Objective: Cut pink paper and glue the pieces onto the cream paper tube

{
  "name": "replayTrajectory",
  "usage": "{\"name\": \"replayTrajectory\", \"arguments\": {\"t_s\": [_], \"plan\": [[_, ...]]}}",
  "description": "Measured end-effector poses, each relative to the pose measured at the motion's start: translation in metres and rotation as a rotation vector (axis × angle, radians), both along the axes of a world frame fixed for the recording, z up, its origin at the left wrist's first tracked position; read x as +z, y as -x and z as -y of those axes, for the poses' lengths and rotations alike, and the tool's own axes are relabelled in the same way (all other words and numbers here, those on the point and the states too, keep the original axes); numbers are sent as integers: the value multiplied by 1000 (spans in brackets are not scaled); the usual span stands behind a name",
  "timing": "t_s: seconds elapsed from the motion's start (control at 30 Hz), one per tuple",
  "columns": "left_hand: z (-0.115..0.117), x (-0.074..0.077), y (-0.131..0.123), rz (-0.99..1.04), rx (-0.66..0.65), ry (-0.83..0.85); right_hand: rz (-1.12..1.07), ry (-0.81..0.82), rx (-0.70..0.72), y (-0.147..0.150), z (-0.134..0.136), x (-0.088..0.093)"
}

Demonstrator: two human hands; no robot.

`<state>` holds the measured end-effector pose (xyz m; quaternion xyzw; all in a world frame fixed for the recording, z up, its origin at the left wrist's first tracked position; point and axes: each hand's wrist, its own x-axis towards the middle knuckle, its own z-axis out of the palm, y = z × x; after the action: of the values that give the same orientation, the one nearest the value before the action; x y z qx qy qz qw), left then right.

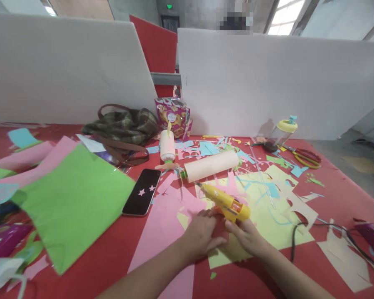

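Observation:
My right hand (251, 238) is closed around the grip of a yellow hot glue gun (226, 201), whose nozzle points away and to the left. Close beside the gun's orange trigger is my left hand (199, 234), its thumb apart from the fingers; whether its fingertips touch the gun I cannot tell. Beyond the nozzle lies a cream paper-wrapped tube (212, 167) with a green end. A similar bottle-shaped piece (167, 145) stands upright behind it. Under my hands are a pale yellow sheet (262, 211) and a pink sheet (162, 232).
A phone (141, 193) with two pink stars lies beside a large green sheet (77, 199). Scissors (307, 158), a clear yellow-lidded container (280, 135), a plaid bag (124, 124) and a snack bag (173, 117) stand farther back. A black cord (324, 225) runs at right. White panels (268, 83) border the table.

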<state>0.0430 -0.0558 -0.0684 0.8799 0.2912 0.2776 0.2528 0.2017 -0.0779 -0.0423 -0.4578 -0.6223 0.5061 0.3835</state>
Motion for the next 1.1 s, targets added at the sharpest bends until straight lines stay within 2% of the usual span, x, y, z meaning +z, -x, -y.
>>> {"name": "replayTrajectory", "arguments": {"t_s": [0.17,0.23,0.33,0.43,0.53,0.63,0.73,0.87,1.1], "plan": [[-3,4,1,15,89,41,-311,50,-261,-18,-7,-5],[-4,1,0,10,101,44,-404,77,-294,-26,-8,-5],[-4,-3,-1,-7,90,80,-372,163,-321,-38,-7,-3],[-3,-6,-2,26,121,142,-280,250,-281,-48,-4,-2],[-5,-5,-1,106,216,273,-228,274,-177,-57,-3,0],[-9,-1,3,223,325,416,-166,278,-75,-64,-2,2],[-18,7,10,325,379,457,-100,313,11,-69,-1,2],[-30,13,20,410,359,441,12,361,71,-70,1,1],[-34,13,27,483,297,470,102,382,66,-67,0,1]]}}
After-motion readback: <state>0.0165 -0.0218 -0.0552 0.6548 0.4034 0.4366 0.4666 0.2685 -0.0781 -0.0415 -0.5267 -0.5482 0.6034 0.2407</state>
